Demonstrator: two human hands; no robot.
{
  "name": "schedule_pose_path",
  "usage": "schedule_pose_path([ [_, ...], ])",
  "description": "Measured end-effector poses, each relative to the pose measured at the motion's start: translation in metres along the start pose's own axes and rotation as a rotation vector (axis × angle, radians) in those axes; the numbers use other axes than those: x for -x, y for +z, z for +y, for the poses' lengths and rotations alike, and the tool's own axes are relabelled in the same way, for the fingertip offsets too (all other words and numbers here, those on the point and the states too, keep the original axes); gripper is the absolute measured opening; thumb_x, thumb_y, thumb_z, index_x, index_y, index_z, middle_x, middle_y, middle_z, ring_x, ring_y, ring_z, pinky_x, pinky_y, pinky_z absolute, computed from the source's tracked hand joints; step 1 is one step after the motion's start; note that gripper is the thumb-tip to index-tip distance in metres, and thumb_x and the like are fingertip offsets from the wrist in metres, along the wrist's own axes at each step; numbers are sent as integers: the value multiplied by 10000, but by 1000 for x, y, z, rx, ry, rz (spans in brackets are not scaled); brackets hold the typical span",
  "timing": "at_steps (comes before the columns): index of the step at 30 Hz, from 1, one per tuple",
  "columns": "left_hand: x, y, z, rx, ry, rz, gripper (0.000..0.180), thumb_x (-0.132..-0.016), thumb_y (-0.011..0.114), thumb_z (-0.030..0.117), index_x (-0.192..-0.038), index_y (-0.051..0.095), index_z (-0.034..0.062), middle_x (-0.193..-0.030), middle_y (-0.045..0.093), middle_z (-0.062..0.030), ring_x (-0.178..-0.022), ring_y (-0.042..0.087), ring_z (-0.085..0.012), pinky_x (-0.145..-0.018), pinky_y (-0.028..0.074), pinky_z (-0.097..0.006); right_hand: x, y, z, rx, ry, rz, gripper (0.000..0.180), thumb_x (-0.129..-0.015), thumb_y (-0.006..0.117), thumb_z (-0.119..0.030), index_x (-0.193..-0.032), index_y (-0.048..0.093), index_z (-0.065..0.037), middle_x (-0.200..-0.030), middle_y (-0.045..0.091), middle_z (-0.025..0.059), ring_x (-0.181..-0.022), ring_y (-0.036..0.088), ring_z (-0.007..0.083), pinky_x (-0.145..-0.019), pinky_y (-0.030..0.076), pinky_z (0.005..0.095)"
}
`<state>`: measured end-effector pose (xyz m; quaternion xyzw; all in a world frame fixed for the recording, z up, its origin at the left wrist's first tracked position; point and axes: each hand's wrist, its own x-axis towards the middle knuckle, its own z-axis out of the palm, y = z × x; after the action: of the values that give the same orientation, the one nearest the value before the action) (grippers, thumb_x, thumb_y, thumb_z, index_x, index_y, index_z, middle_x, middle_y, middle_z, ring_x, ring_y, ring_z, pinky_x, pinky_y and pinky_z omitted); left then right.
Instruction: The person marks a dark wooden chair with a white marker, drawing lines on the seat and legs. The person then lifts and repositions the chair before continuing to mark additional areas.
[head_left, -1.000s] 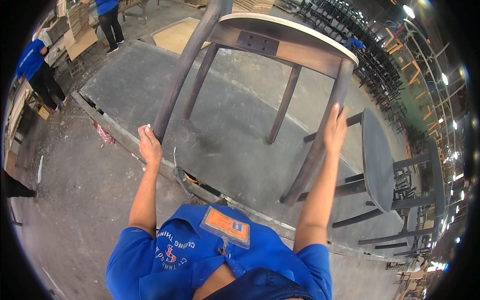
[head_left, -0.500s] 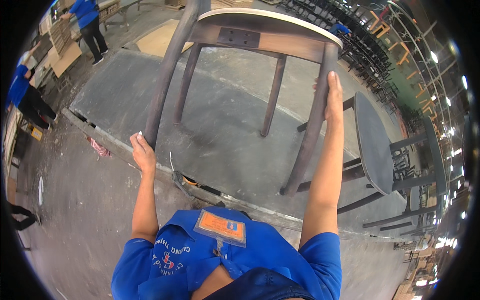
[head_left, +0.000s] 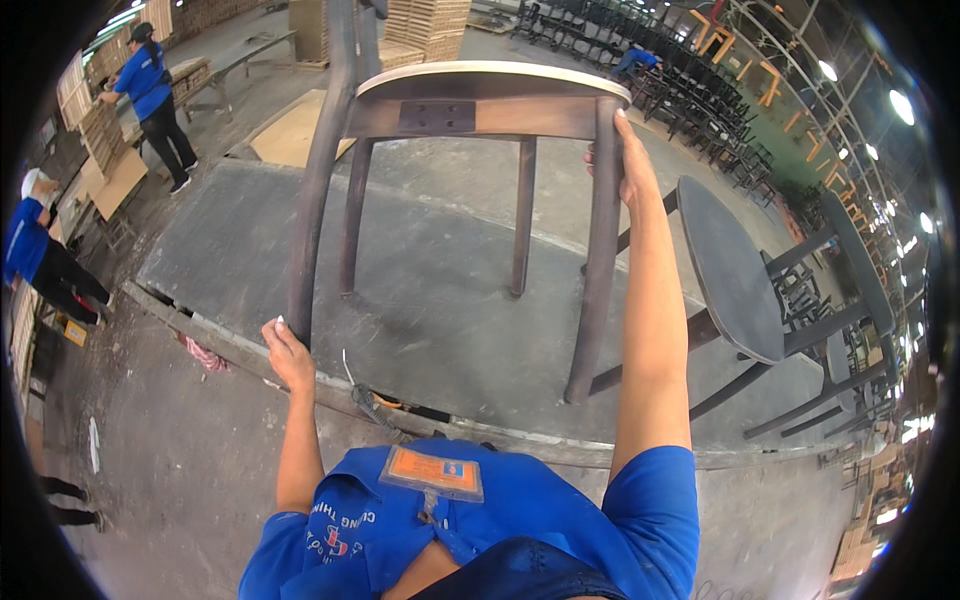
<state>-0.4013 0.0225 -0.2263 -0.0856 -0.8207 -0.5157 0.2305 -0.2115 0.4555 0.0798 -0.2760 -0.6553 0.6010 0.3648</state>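
Directly before me stands a dark brown wooden chair [head_left: 540, 118] on a grey platform [head_left: 430, 350], its seat edge pale and a dark plate with screws set under it. My left hand [head_left: 289, 355] has its fingers curled at the foot of the chair's left near leg; a small white spot shows at a fingertip. High on the right near leg, just below the seat corner, my right hand [head_left: 632, 170] wraps round the wood, with fingertips showing on its far side. The chair's backrest is mostly out of view.
On the right, a second dark chair [head_left: 735, 270] is close to my right forearm. A cord [head_left: 370, 400] lies at the platform's near edge. Two people in blue shirts work at far left beside wood stacks [head_left: 100, 140]. Rows of dark chairs [head_left: 600, 60] fill the back.
The view has tilted up, so the chair appears lower and a little left. My right hand sits slightly nearer the seat corner. The left hand stays at the leg's foot.
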Motion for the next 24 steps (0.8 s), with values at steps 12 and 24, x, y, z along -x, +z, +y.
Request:
schedule_pose_path([
  [12, -27, 4, 24, 8, -4, -45, 304, -997, 399, 317, -1129, 504, 64, -899, 640, -243, -841, 609, -460, -710, 446, -497, 113, -20, 112, 498, -76, 124, 267, -729, 676, -124, -913, 550, 22, -676, 577, 50, -553, 565, 130, -512, 437, 287],
  [24, -63, 19, 43, 34, 21, -92, 338, -988, 397, 329, -1093, 530, 37, -961, 648, -241, -912, 604, -451, -773, 443, -490, 183, -50, 168, 372, 125, 56, 218, -711, 661, -114, -856, 552, 7, -647, 549, 49, -529, 541, 135, -515, 424, 283],
])
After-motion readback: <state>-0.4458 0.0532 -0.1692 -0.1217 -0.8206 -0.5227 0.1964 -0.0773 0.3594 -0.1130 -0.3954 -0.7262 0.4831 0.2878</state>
